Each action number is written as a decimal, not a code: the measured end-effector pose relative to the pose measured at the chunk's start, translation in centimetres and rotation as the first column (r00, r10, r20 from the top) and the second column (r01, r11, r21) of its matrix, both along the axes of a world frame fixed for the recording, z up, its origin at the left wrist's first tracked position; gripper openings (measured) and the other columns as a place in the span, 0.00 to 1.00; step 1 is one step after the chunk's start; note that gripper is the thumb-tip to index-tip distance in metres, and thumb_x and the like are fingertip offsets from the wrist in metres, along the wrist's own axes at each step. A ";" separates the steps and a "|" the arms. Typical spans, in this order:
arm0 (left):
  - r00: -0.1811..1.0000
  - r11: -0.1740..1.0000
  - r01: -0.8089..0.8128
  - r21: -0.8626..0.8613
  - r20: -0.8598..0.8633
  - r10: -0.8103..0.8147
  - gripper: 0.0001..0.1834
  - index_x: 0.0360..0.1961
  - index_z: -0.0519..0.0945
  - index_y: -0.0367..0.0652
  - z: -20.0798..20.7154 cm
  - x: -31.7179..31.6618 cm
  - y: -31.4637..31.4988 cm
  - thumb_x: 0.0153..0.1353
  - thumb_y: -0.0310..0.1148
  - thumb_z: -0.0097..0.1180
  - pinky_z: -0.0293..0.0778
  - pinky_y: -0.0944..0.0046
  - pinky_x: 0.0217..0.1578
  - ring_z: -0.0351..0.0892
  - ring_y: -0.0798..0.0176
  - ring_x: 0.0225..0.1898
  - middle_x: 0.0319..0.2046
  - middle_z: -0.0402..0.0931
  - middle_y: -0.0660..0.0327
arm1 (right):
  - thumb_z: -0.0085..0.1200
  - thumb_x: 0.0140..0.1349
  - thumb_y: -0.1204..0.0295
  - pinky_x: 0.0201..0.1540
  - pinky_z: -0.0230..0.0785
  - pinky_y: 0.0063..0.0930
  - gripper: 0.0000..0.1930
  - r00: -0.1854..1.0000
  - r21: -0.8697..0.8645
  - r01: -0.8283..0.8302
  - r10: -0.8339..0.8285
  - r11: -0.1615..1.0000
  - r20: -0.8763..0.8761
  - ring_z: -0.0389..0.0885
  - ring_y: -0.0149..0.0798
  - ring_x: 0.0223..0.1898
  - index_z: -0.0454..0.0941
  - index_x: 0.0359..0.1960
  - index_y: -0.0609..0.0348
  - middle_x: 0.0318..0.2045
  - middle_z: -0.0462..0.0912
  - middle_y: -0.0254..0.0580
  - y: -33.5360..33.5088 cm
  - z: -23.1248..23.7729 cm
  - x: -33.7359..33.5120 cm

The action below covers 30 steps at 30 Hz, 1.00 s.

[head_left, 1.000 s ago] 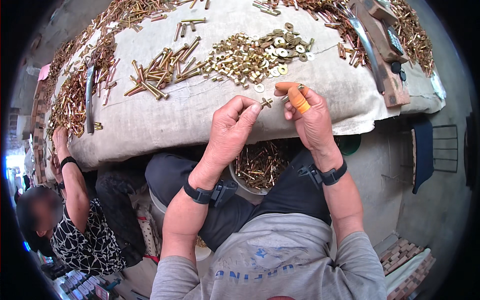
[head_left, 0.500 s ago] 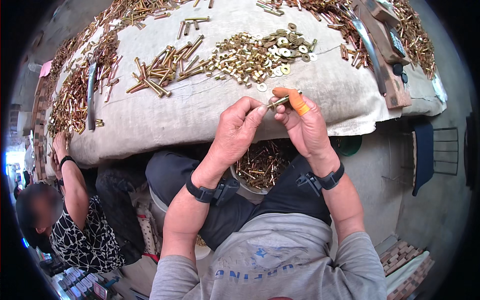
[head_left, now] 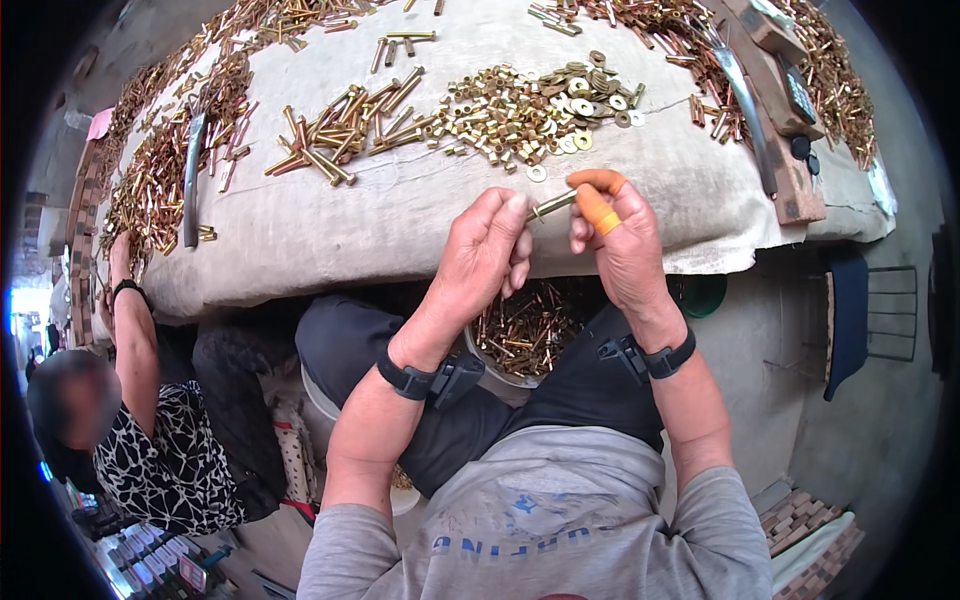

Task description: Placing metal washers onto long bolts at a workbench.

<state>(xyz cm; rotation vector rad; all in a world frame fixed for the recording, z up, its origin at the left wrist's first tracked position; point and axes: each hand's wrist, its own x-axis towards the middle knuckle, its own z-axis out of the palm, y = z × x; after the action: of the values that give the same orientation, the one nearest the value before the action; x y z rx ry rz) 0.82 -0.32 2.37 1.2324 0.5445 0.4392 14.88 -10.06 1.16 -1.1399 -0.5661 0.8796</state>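
Left hand [head_left: 480, 245] and right hand [head_left: 625, 228], the latter wearing two orange finger covers [head_left: 598, 211], pinch opposite ends of one brass-coloured bolt [head_left: 556, 205] at the table's [head_left: 390, 225] near side; two metal bars [head_left: 193, 185] lie beyond, left and right.

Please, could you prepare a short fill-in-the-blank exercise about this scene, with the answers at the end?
1. The finger covers on the right hand, which grips a bolt, are coloured ____.
2. The wrist strap worn below the left hand is coloured ____.
3. In the picture, most flat washers lie to the ____ of the short tubes.
Answers: orange; black; right.
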 end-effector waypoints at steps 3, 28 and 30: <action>0.998 0.998 -0.051 -0.037 -0.026 0.050 0.16 0.45 0.77 0.38 0.3 -0.2 0.1 0.74 0.41 0.46 0.55 0.77 0.16 0.58 0.80 0.15 0.20 0.65 0.70 | 0.50 0.72 0.70 0.28 0.68 0.15 0.10 0.984 -0.075 -0.114 0.123 0.991 0.128 0.72 0.20 0.27 0.75 0.49 0.61 0.29 0.76 0.30 0.8 -0.2 -1.3; 0.997 0.951 -0.047 0.307 -0.040 0.062 0.09 0.35 0.79 0.36 -0.5 -1.3 2.0 0.67 0.32 0.55 0.68 0.69 0.28 0.68 0.76 0.26 0.22 0.73 0.66 | 0.55 0.63 0.80 0.43 0.73 0.22 0.10 0.911 -0.161 -0.195 0.239 0.968 0.336 0.80 0.27 0.38 0.80 0.46 0.63 0.39 0.82 0.34 1.1 2.7 0.7; 0.998 0.949 -0.027 0.314 -0.045 0.043 0.09 0.35 0.79 0.36 -0.5 -1.2 1.9 0.67 0.32 0.56 0.68 0.69 0.28 0.67 0.76 0.26 0.22 0.72 0.66 | 0.55 0.63 0.80 0.43 0.74 0.22 0.11 0.920 -0.143 -0.207 0.242 0.968 0.307 0.80 0.27 0.38 0.80 0.47 0.63 0.38 0.82 0.35 0.8 2.4 0.9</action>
<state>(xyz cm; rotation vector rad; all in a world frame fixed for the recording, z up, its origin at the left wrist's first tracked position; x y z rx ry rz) -0.35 1.61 1.86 1.5441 0.5549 0.5401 15.79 -9.22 3.54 -1.3477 -0.9435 0.9348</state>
